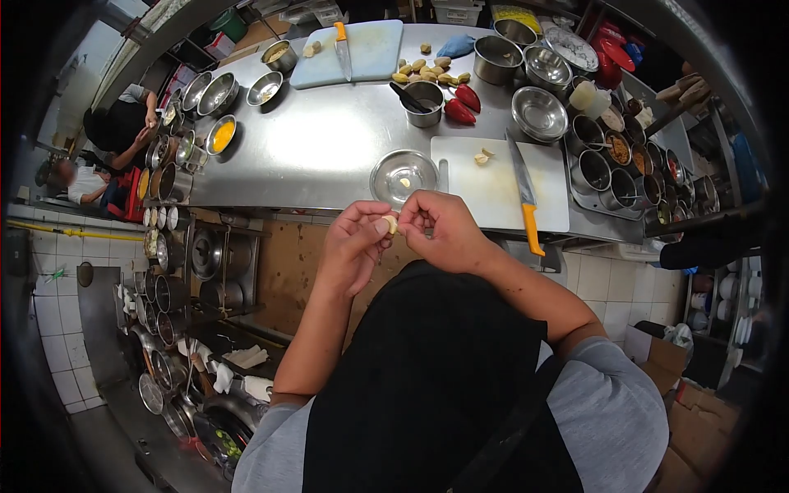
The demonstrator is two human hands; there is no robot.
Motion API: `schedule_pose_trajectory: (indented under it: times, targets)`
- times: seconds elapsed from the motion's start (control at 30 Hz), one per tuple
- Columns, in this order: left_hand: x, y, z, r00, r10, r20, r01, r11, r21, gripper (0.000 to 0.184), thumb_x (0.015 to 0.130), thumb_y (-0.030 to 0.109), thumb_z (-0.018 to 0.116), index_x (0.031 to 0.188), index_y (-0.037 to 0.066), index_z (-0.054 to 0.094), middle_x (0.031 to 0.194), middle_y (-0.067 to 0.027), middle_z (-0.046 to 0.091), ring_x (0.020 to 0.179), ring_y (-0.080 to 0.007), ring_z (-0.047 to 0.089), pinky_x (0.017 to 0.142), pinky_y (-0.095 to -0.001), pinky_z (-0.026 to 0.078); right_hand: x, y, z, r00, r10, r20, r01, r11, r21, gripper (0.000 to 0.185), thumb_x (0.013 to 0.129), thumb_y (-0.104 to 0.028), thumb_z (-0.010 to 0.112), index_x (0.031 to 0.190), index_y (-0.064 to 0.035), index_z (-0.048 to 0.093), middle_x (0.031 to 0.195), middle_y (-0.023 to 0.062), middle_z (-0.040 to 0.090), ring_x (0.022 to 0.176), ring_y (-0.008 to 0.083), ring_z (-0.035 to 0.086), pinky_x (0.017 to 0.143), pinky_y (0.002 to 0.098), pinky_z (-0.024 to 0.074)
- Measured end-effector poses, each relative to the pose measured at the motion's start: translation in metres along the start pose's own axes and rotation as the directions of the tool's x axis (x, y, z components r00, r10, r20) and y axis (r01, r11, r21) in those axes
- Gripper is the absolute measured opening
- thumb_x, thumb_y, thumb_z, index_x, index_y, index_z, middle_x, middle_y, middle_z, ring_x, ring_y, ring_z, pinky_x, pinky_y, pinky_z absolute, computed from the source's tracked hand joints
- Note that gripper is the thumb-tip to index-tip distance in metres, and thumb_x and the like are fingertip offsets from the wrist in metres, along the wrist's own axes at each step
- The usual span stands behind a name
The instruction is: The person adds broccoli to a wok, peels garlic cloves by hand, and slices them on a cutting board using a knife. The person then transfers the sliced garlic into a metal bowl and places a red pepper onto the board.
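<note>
A small, pale, clove-shaped piece is pinched between the left hand's thumb and fingers. The right hand, fingers curled closed, meets its edge; whether it grips anything, I cannot tell. Just beyond is a round, shiny metal bowl; beside that, a white rectangular cutting board.

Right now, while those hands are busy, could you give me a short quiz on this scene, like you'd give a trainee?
1. What colour is the handle of the knife on the white cutting board?
A. Black
B. Orange
C. Blue

2. True or false: the two red peppers lie on the metal table.

3. With the small pale piece at the fingertips, which is nearer that knife: the left hand or the right hand?

Key: 1. B. 2. True. 3. The right hand.
</note>
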State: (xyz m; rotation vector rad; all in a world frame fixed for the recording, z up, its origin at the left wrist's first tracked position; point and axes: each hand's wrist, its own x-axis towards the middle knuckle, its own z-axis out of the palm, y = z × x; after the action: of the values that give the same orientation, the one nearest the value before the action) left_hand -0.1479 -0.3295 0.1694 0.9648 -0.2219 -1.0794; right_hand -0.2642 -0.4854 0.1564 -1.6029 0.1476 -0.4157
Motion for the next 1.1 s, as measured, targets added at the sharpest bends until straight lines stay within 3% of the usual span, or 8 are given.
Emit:
schedule_pose_trajectory:
  times: [0.07,0.1,0.17,0.27,0.6,0.77,0.87,1.1]
  targets:
    - [-0.003,-0.004,0.011,0.981,0.178,-0.078,-0.160,0.968,0.193,0.028,0.091,0.003,0.070,0.117,-0.003,0.062,0.092,-0.0051,0.066,0.079,-0.0108,0.061,0.075,-0.0242,0.050,-0.001,-0.006,0.000,1.000,-0.003,-0.029,0.000,0.993,-0.115,0.008,0.085,-0.001,0.069,0.087,-0.0004,0.061,0.076,0.0031,0.059,0.063,0.0066,0.055,0.057,0.0247,0.0468]
    - [-0.004,-0.004,0.010,0.981,0.180,-0.073,-0.163,0.967,0.194,0.028,0.091,0.003,0.070,0.117,-0.003,0.062,0.092,-0.0051,0.066,0.079,-0.0108,0.061,0.075,-0.0242,0.050,-0.002,-0.008,-0.001,0.999,-0.007,-0.031,0.003,0.993,-0.117,0.008,0.085,-0.001,0.069,0.087,-0.0004,0.061,0.076,0.0031,0.059,0.063,0.0066,0.055,0.057,0.0247,0.0468]
    - [-0.006,-0.003,0.008,0.978,0.207,0.009,-0.186,0.859,0.477,0.030,0.088,-0.005,0.071,0.117,-0.004,0.063,0.095,-0.0047,0.069,0.085,-0.0072,0.064,0.075,-0.0213,0.052,-0.003,-0.011,-0.003,1.000,0.005,-0.006,-0.006,0.991,-0.135,0.009,0.085,-0.002,0.069,0.085,-0.0006,0.060,0.075,0.0029,0.059,0.062,0.0062,0.054,0.057,0.0250,0.0463]
    - [-0.007,-0.001,0.017,0.968,0.245,0.052,-0.239,0.839,0.489,0.027,0.088,-0.002,0.071,0.115,-0.005,0.065,0.095,-0.0044,0.069,0.081,-0.0053,0.062,0.070,-0.0186,0.050,-0.005,-0.010,-0.004,1.000,0.009,-0.001,-0.009,0.996,-0.089,0.009,0.086,-0.003,0.068,0.086,-0.0011,0.059,0.073,0.0008,0.058,0.062,0.0048,0.052,0.057,0.0238,0.0457]
    - [0.001,-0.011,0.005,0.981,0.158,0.114,-0.180,0.958,0.225,0.029,0.089,-0.004,0.065,0.117,-0.008,0.065,0.104,-0.0094,0.070,0.089,-0.0113,0.065,0.077,-0.0226,0.051,-0.015,-0.009,-0.020,0.976,0.209,0.055,-0.215,0.963,0.165,0.006,0.094,-0.005,0.063,0.095,-0.0022,0.057,0.079,-0.0011,0.059,0.065,0.0043,0.053,0.059,0.0209,0.0464]
    - [0.014,-0.025,-0.009,0.974,0.136,0.182,-0.133,0.991,-0.027,0.027,0.093,0.000,0.059,0.119,-0.008,0.063,0.117,-0.0182,0.069,0.099,-0.0187,0.065,0.088,-0.0313,0.052,-0.012,0.000,-0.032,0.962,0.246,0.116,-0.267,0.769,0.581,0.006,0.101,-0.006,0.056,0.099,-0.0031,0.050,0.088,0.0069,0.064,0.068,0.0093,0.059,0.069,0.0302,0.0593]
    - [0.020,-0.030,-0.002,0.976,0.163,0.144,-0.144,0.980,-0.135,0.027,0.094,0.000,0.058,0.120,-0.007,0.062,0.121,-0.0212,0.067,0.099,-0.0202,0.065,0.090,-0.0327,0.051,-0.011,-0.003,-0.042,0.957,0.273,0.101,-0.279,0.763,0.583,0.009,0.102,-0.008,0.053,0.095,-0.0054,0.049,0.093,0.0086,0.064,0.075,0.0113,0.061,0.075,0.0372,0.0609]
    - [0.029,-0.048,0.008,0.980,0.191,0.056,-0.185,0.978,-0.092,0.027,0.094,0.000,0.061,0.121,-0.001,0.059,0.124,-0.0192,0.065,0.104,-0.0216,0.064,0.090,-0.0335,0.052,-0.018,0.023,-0.065,0.975,0.185,0.125,-0.223,0.848,0.482,0.014,0.094,0.007,0.057,0.097,-0.0040,0.050,0.098,0.0084,0.063,0.085,0.0143,0.066,0.075,0.0318,0.0608]
